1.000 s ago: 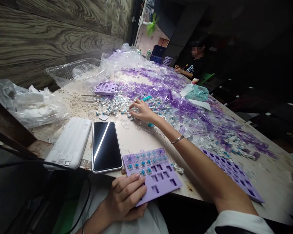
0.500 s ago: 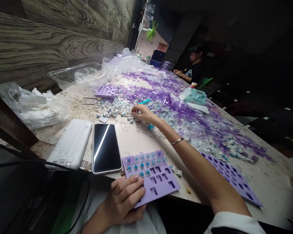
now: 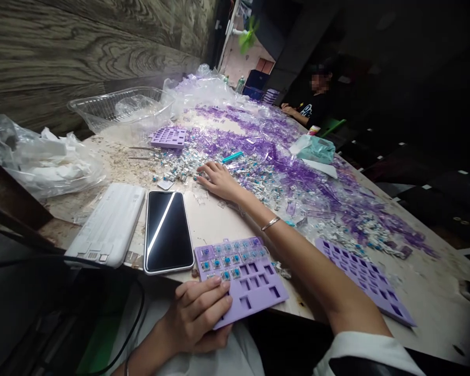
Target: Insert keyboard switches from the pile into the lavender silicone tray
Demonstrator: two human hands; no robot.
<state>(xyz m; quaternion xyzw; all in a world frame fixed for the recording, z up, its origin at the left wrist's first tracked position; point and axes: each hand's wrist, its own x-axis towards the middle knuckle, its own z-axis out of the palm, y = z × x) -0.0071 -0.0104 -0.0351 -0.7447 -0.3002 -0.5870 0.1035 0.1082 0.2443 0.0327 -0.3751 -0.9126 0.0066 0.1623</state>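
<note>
My left hand grips the lower left corner of a purple plastic tray, fingers on top and thumb below. Blue-and-white key switches fill its upper rows, partly under a clear cover piece; the lower pockets I can see are bare. Farther out, my right hand reaches palm down to the edge of a heap of loose key switches. Its fingers are apart, and nothing shows in them. A teal tool lies just beyond this hand.
Left of the tray lie a phone and a white power bank. Other purple trays rest to the right and farther back. Purple clear pieces cover the far table. Tweezers lie left. A person sits across.
My right hand has shifted slightly left and its fingers have spread from a pinch. My left hand keeps hold of the tray. The whole view has tilted a little.
</note>
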